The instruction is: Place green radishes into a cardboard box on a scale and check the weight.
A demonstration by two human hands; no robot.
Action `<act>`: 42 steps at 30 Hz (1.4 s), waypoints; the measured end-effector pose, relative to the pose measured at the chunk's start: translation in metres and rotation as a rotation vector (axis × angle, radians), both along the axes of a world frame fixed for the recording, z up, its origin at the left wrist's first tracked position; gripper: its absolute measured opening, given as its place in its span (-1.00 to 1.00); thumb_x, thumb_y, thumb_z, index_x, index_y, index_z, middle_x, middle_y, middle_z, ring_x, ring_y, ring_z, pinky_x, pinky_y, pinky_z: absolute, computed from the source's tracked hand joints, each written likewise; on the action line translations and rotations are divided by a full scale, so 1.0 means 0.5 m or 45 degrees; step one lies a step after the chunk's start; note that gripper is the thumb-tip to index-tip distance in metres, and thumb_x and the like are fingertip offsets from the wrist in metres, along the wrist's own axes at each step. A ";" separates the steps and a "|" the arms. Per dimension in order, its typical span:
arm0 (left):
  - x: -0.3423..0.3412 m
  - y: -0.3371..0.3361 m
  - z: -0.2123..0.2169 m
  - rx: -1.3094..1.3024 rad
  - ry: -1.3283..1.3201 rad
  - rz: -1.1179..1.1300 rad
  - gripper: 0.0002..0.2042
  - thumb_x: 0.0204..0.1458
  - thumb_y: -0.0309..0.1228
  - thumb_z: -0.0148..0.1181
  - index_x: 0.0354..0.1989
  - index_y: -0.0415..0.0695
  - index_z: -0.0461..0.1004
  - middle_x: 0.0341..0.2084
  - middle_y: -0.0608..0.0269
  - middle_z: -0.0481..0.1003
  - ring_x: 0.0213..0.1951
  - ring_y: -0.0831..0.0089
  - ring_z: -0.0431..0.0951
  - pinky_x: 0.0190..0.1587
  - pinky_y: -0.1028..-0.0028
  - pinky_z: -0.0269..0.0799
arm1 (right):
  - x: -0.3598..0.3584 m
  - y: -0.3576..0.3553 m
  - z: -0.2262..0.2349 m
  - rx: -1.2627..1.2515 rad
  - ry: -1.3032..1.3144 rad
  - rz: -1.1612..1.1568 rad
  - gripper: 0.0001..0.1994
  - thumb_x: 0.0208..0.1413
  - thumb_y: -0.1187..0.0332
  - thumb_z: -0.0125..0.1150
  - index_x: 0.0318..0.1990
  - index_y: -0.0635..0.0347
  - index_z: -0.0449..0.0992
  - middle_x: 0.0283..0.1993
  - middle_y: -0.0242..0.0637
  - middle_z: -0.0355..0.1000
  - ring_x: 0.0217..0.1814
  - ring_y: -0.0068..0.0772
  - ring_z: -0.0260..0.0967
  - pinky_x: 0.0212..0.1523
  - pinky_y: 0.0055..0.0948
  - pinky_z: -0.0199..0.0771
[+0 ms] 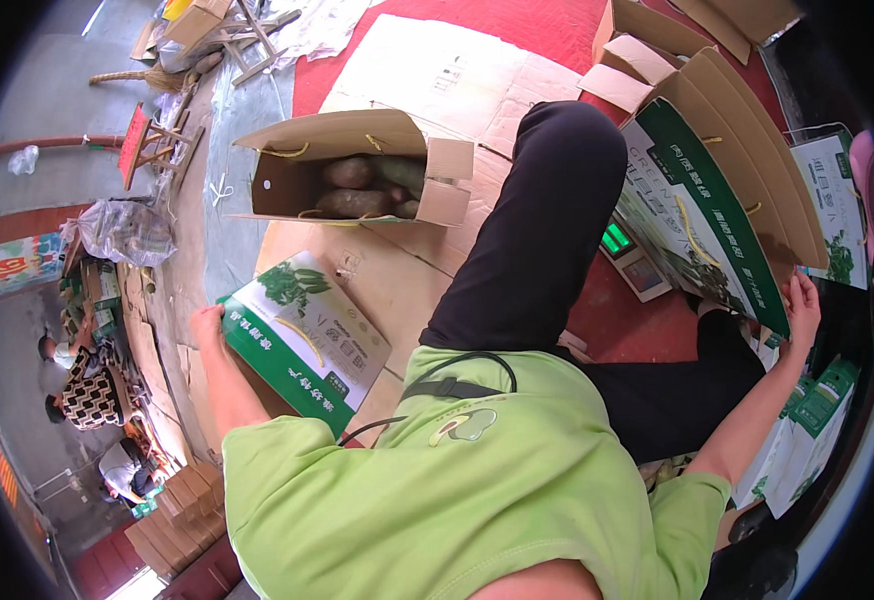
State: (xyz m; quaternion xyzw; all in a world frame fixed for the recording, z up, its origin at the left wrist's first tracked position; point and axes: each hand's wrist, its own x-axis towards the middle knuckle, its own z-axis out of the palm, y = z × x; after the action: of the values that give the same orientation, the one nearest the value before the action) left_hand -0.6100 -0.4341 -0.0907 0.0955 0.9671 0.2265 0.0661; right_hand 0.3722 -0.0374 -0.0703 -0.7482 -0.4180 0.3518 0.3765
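Observation:
My left hand (207,325) grips the green edge of a green-and-white printed carton (302,335) with a yellow cord handle, tilted by my left side. My right hand (802,310) has its fingers closed at the lower corner of another green-and-white carton (692,215), which leans on the right with several brown cardboard panels behind it. Ahead of me, between my hands, an open cardboard box (282,185) with yellow cord handles holds several brownish root vegetables (352,173). Beside my leg, a scale (639,268) with a lit green display is partly hidden by the right carton.
Flattened cardboard (477,95) covers part of the red floor (607,330). More printed cartons (807,425) stand at the far right, and open brown boxes (647,45) at the back right. A red stool (135,145), a broom (142,77) and several people (97,390) are off left.

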 end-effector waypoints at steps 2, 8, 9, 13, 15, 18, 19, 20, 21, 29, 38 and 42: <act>-0.010 -0.037 0.011 -0.176 0.127 -0.006 -0.83 -0.28 -0.47 0.28 -0.45 -0.24 0.60 -0.52 0.07 0.57 -0.47 0.29 0.56 -0.30 0.37 0.45 | -0.012 0.000 0.006 -0.005 0.000 0.015 -0.69 0.15 0.28 0.19 0.03 0.10 0.46 -0.12 -0.50 0.42 -0.18 -0.68 0.34 -0.23 -0.66 0.32; 0.081 0.129 0.026 -0.655 1.056 -0.660 -0.71 -0.19 -0.46 0.11 -0.22 -0.22 0.52 -0.30 -0.05 0.51 -0.19 0.03 0.49 -0.12 0.24 0.40 | 0.002 -0.007 0.003 0.037 0.039 -0.001 -0.70 0.14 0.28 0.20 0.03 0.06 0.46 -0.12 -0.51 0.43 -0.18 -0.69 0.35 -0.33 -0.70 0.30; 0.149 0.175 0.030 -0.527 0.874 -0.813 -0.72 -0.19 -0.47 0.11 -0.24 -0.23 0.52 -0.28 -0.04 0.51 -0.18 0.04 0.47 -0.10 0.23 0.39 | 0.003 -0.005 0.002 0.036 0.043 -0.004 -0.70 0.14 0.28 0.20 0.03 0.06 0.46 -0.12 -0.51 0.43 -0.18 -0.69 0.35 -0.33 -0.70 0.30; 0.419 0.292 -0.092 -0.602 0.065 -1.451 -0.77 -0.12 -0.52 0.19 -0.22 -0.18 0.52 -0.23 0.01 0.49 -0.09 0.07 0.45 -0.02 0.24 0.36 | -0.018 0.001 0.008 -0.002 0.047 0.020 -0.69 0.13 0.27 0.20 0.03 0.04 0.46 -0.12 -0.51 0.43 -0.17 -0.70 0.36 -0.31 -0.70 0.29; 0.578 0.322 -0.137 -0.550 0.000 -1.765 -0.68 -0.11 -0.49 0.21 -0.11 -0.15 0.46 -0.10 0.03 0.44 -0.03 0.10 0.43 0.00 0.24 0.36 | -0.026 0.002 0.012 -0.011 0.036 0.025 -0.69 0.13 0.26 0.20 0.03 0.04 0.46 -0.13 -0.52 0.44 -0.17 -0.70 0.36 -0.31 -0.70 0.28; 0.704 0.395 -0.215 -0.076 0.020 -1.749 -0.67 -0.09 -0.47 0.19 -0.09 -0.20 0.39 -0.04 -0.07 0.38 -0.08 -0.01 0.44 -0.07 0.15 0.40 | -0.043 0.009 0.013 -0.052 0.015 0.057 -0.69 0.13 0.24 0.20 0.03 0.03 0.46 -0.13 -0.52 0.44 -0.16 -0.69 0.36 -0.30 -0.69 0.27; 0.734 0.444 -0.191 -0.073 0.011 -1.769 -0.67 -0.09 -0.47 0.19 -0.09 -0.20 0.39 -0.04 -0.07 0.38 -0.08 -0.01 0.44 -0.07 0.15 0.40 | -0.049 0.001 0.017 -0.041 0.004 0.041 -0.69 0.12 0.25 0.21 0.02 0.04 0.46 -0.14 -0.53 0.44 -0.17 -0.70 0.37 -0.31 -0.71 0.27; 0.769 0.509 -0.129 -0.296 -0.279 -1.489 -0.63 -0.09 -0.49 0.17 -0.04 -0.22 0.36 0.00 -0.11 0.35 -0.03 -0.03 0.41 -0.02 0.14 0.38 | -0.049 -0.010 0.023 -0.027 -0.010 0.019 -0.69 0.12 0.25 0.21 0.02 0.05 0.46 -0.15 -0.53 0.44 -0.18 -0.71 0.37 -0.33 -0.72 0.27; 0.789 0.540 -0.091 -0.514 -0.545 -1.176 -0.59 -0.10 -0.52 0.16 0.01 -0.23 0.34 0.04 -0.16 0.31 0.03 -0.05 0.38 0.02 0.14 0.35 | -0.048 -0.015 0.025 -0.026 -0.012 0.006 -0.69 0.12 0.25 0.21 0.02 0.05 0.46 -0.15 -0.53 0.44 -0.18 -0.71 0.37 -0.33 -0.72 0.27; 0.726 0.554 -0.092 -0.021 0.566 -1.762 -0.57 -0.10 -0.54 0.10 0.04 -0.30 0.33 -0.05 -0.02 0.37 0.13 0.10 0.25 0.11 0.25 0.22 | -0.061 -0.006 0.033 -0.020 0.001 0.073 -0.71 0.11 0.31 0.22 -0.01 0.11 0.46 -0.20 -0.53 0.44 -0.25 -0.75 0.35 -0.39 -0.76 0.25; 0.713 0.629 -0.185 -1.251 1.071 -1.887 -0.80 0.01 -0.35 0.00 -0.29 -0.11 0.54 -0.33 0.27 0.43 -0.18 0.33 0.35 -0.41 0.31 0.31 | -0.068 -0.013 0.029 -0.033 -0.014 0.140 -0.72 0.13 0.28 0.19 -0.01 0.09 0.47 -0.21 -0.54 0.44 -0.26 -0.72 0.36 -0.38 -0.72 0.26; 0.702 0.642 -0.202 -1.451 0.958 -1.904 -0.79 0.04 -0.35 0.01 -0.25 -0.11 0.54 -0.29 0.24 0.45 -0.24 0.33 0.46 -0.60 0.31 0.39 | -0.070 -0.013 0.031 -0.038 -0.020 0.154 -0.72 0.13 0.28 0.18 -0.01 0.09 0.47 -0.21 -0.54 0.44 -0.26 -0.72 0.36 -0.38 -0.72 0.25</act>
State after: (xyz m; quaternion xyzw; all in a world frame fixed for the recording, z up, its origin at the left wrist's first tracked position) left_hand -0.2591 -0.1133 -0.1920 0.6960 0.5814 -0.4132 -0.0823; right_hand 0.3372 -0.0437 -0.0550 -0.7297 -0.4601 0.3743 0.3402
